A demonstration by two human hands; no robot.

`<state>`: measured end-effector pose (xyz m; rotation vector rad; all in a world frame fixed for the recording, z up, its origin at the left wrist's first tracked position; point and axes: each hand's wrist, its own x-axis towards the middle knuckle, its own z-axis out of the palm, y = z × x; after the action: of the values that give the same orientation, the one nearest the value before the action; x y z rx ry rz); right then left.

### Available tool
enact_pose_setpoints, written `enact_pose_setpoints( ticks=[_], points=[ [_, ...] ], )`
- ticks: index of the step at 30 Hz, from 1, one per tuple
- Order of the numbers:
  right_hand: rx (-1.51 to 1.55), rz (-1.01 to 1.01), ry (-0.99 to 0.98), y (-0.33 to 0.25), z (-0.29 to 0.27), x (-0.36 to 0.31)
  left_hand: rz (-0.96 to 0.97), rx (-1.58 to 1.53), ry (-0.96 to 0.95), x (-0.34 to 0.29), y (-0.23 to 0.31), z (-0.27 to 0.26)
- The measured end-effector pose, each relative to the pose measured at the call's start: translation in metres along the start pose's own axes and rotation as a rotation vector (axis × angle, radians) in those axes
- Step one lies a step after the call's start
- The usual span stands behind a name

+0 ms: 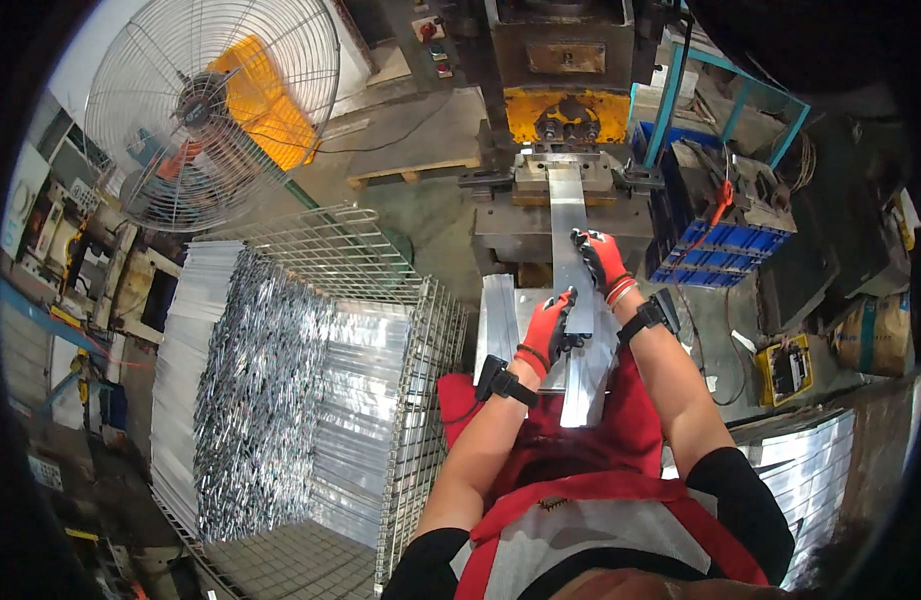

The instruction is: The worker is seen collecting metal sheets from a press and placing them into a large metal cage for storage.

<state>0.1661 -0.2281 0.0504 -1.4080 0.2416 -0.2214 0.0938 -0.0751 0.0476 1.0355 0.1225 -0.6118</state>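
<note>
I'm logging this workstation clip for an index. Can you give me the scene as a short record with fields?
setting: workshop, seen from the head camera
left hand: red glove, grip on the near part of the metal strip
right hand: red glove, grip on the strip farther along
strip: long, flat, its far end in the press
left of person: wire cage stacked with metal strips
far left: fan
right: blue crate
</note>
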Motion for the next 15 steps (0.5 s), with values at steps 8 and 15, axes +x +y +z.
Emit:
enact_pose_setpoints(
  ticks=[8, 15],
  points=[
    [-0.049, -0.011, -0.03, 0.0, 0.007, 0.002, -0.025, -0.035, 0.006, -0.002, 0.005, -0.005],
    [-0.033, -0.023, -0.042, 0.011, -0.009, 0.012, -0.014, -0.066, -0.063, -0.008, 0.011, 0.009]
  ],
)
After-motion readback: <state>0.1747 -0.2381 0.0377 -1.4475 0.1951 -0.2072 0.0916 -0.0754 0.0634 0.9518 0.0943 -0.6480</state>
